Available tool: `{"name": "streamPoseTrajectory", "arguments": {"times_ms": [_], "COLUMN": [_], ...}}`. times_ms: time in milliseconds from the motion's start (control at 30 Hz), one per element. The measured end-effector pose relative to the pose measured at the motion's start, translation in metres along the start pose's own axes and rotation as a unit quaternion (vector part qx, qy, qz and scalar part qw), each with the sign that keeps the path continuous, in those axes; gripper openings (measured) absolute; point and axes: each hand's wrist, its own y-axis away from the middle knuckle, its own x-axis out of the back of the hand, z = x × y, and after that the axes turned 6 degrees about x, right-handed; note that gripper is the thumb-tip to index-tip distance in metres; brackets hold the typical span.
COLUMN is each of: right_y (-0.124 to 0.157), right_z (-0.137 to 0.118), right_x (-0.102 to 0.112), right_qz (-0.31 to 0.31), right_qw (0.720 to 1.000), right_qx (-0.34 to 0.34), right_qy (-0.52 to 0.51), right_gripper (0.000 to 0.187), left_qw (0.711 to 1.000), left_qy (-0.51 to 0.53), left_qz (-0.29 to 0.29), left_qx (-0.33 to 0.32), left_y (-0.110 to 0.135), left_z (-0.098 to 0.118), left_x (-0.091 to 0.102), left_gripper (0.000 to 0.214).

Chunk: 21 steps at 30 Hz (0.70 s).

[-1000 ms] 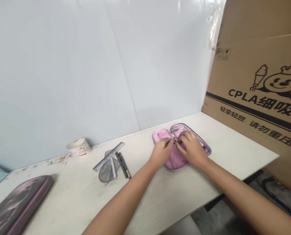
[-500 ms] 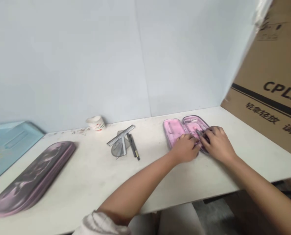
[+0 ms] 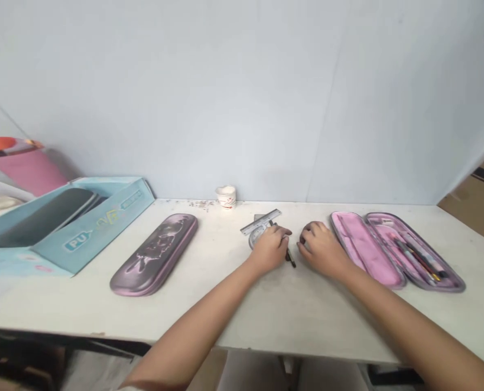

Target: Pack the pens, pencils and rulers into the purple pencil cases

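On our bench point(image 3: 294, 320), the pencil case point(image 3: 364, 241) lies spread open, to our right. Our left hand point(image 3: 271, 248) reaches out palm-down, our right hand point(image 3: 321, 248) curled near it; we cannot tell if either grip holds anything. We'd best leave the ruler point(image 3: 261, 221) unnudged and pinch the black pen point(image 3: 292, 260), partly under our left hand, at mid-barrel.

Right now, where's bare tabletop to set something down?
Free: between the closed case and left forearm, with the paper cup beyond; also between both forearms, from the hands to the table's near edge.
Crowded: around the left hand, with ruler, protractor and pen; right, the open case; far left, the blue box.
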Motion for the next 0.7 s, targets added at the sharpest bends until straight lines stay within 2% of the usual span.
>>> {"name": "streamPoseTrajectory", "arguments": {"times_ms": [100, 200, 400, 567, 700], "right_y": [-0.02, -0.029, -0.023, -0.014, -0.011], "right_z": [-0.021, -0.028, -0.024, -0.025, -0.016], "right_x": [-0.014, -0.023, -0.018, -0.018, -0.017], "right_qz": [-0.038, -0.068, -0.061, -0.069, -0.007], "right_qw": [0.999, 0.995, 0.992, 0.992, 0.992], "right_qx": [-0.006, -0.042, -0.098, -0.096, -0.109], "right_qy": [0.022, 0.054, 0.06, 0.04, 0.058], "right_gripper": [0.023, 0.025, 0.032, 0.028, 0.023], "left_qw": [1.0, 0.999, 0.995, 0.992, 0.993], "left_qy": [-0.021, -0.045, -0.096, -0.118, -0.119], "left_qz": [-0.016, -0.022, -0.025, -0.026, 0.007], "left_qx": [-0.006, -0.001, 0.002, -0.02, -0.023], "left_y": [0.016, 0.026, 0.027, 0.023, 0.022], "left_z": [-0.027, -0.038, -0.032, -0.033, -0.034], "left_x": [0.007, 0.008, 0.011, 0.011, 0.01], "left_gripper": [0.034, 0.035, 0.036, 0.036, 0.038]}}
